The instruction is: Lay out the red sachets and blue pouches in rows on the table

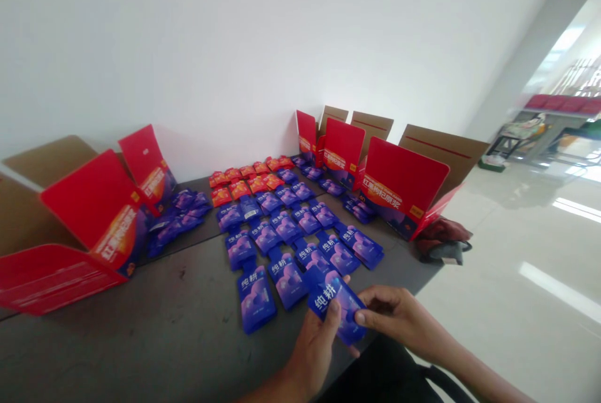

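My left hand (314, 343) and my right hand (399, 315) both grip one blue pouch (334, 303) with white characters, held just above the near edge of the grey table (164, 321). The left thumb presses on its lower face; the right fingers pinch its right end. Just beyond it lie rows of the same blue pouches (286, 234) spread flat on the table. Further back are several red pouches (248, 181).
Open red cartons stand on the table: one at the left (89, 228), another behind it (148, 165), and several at the back right (404, 193). A loose heap of blue pouches (178, 218) lies by the left cartons. A dark red bag (444, 240) sits on the floor.
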{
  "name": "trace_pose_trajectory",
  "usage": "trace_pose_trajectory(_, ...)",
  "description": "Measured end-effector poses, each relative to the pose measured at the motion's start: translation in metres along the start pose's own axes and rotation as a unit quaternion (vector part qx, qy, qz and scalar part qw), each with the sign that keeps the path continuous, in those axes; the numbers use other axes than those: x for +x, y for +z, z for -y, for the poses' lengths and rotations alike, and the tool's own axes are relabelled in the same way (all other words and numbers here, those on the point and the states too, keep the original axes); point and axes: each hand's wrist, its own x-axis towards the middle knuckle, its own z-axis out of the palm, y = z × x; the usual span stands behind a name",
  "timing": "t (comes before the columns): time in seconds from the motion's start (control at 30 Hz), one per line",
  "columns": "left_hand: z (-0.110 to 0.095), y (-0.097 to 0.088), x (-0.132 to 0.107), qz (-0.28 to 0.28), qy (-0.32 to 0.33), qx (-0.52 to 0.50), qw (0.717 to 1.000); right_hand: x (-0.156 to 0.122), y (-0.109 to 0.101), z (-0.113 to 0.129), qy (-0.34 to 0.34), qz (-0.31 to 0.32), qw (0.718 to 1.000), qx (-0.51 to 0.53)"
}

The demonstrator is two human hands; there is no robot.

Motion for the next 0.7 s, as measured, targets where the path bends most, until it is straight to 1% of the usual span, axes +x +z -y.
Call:
trace_pose_trajectory(0.07,0.002,-0.001,0.0,0.03,0.036,0.028,0.998,0.008,-0.016,0.004,-0.019,-0.033,0.999,-0.011)
trace_pose_trajectory(0.13,0.007,-0.002,0.001,0.061,0.058,0.039,0.996,0.022,-0.039,0.011,-0.042,-0.094,0.993,-0.05)
trace_pose_trajectory(0.2,0.012,-0.003,0.0,0.091,0.063,0.044,0.993,0.041,-0.062,0.021,-0.062,-0.145,0.982,-0.1)
trace_pose_trajectory(0.23,0.014,-0.003,0.0,0.106,0.063,0.05,0.991,0.053,-0.072,0.027,-0.067,-0.161,0.976,-0.132)
trace_pose_trajectory(0.3,0.016,-0.003,-0.001,0.128,0.061,0.064,0.988,0.077,-0.09,0.039,-0.06,-0.192,0.955,-0.216)
trace_pose_trajectory(0.37,0.015,-0.004,-0.002,0.137,0.057,0.083,0.985,0.102,-0.104,0.05,-0.018,-0.209,0.924,-0.319)
trace_pose_trajectory(0.43,0.013,-0.004,-0.001,0.143,0.056,0.103,0.983,0.124,-0.115,0.058,0.039,-0.213,0.878,-0.427)
trace_pose_trajectory(0.5,0.012,-0.004,-0.001,0.148,0.059,0.12,0.98,0.142,-0.122,0.062,0.081,-0.214,0.835,-0.5)
trace_pose_trajectory(0.53,0.012,-0.004,0.0,0.15,0.062,0.128,0.978,0.149,-0.125,0.063,0.094,-0.215,0.821,-0.52)
trace_pose_trajectory(0.7,0.013,-0.005,0.0,0.16,0.082,0.161,0.97,0.172,-0.132,0.059,0.151,-0.228,0.787,-0.553)
